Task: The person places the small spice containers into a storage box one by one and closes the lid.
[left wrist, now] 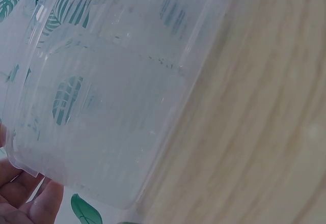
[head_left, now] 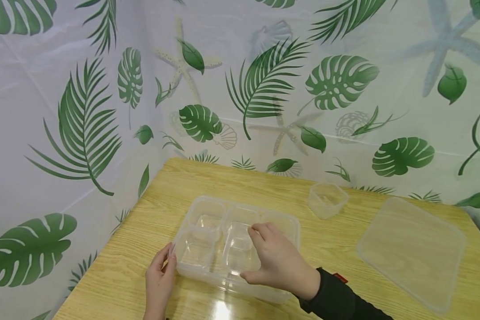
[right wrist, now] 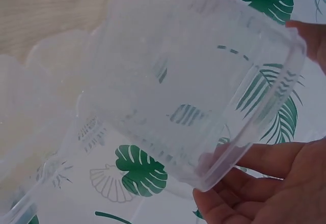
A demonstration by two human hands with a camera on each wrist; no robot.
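A large clear plastic food container (head_left: 200,272) lies on the table, with smaller clear boxes (head_left: 198,251) fitted in its left part. My left hand (head_left: 160,273) grips its left wall, thumb near the rim; in the left wrist view the fingers (left wrist: 20,188) are curled at a corner. Over the middle of the container, my right hand (head_left: 280,260) holds a clear rectangular inner box (head_left: 238,253) by its rim, thumb on the near side and fingers on the far side. The right wrist view shows this inner box (right wrist: 168,81) tilted, with fingers (right wrist: 275,158) at its edge.
Behind and to the right stands another small clear box (head_left: 327,201). A flat translucent lid (head_left: 414,253) lies on the right of the wood-grain table (head_left: 136,266). A white leaf-printed sheet (head_left: 208,89) hangs along the back and left.
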